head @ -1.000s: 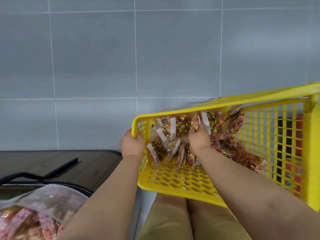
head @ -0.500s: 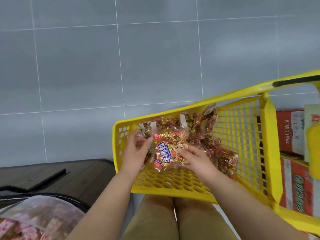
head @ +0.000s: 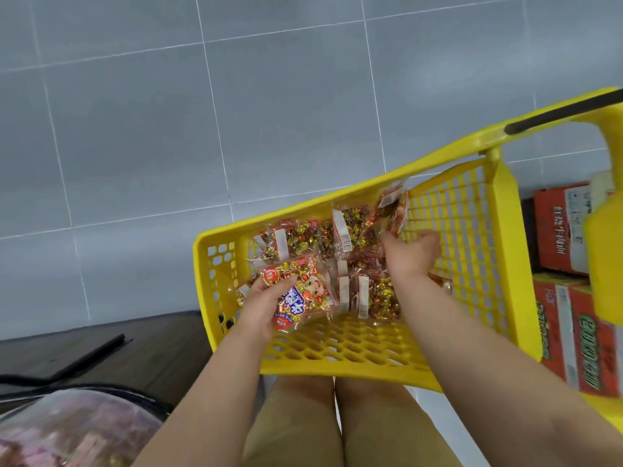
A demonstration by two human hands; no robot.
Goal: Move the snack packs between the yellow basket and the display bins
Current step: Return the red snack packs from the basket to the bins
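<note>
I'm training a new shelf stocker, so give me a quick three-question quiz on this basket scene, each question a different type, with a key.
1. True or false: the left hand holds a snack pack with a cartoon face.
2. The right hand is: A) among the loose packs inside the yellow basket; B) on the floor; C) on a knee.
3. Fill in: the red cartons stand to the basket's ___.
Key: 1 true; 2 A; 3 right.
</note>
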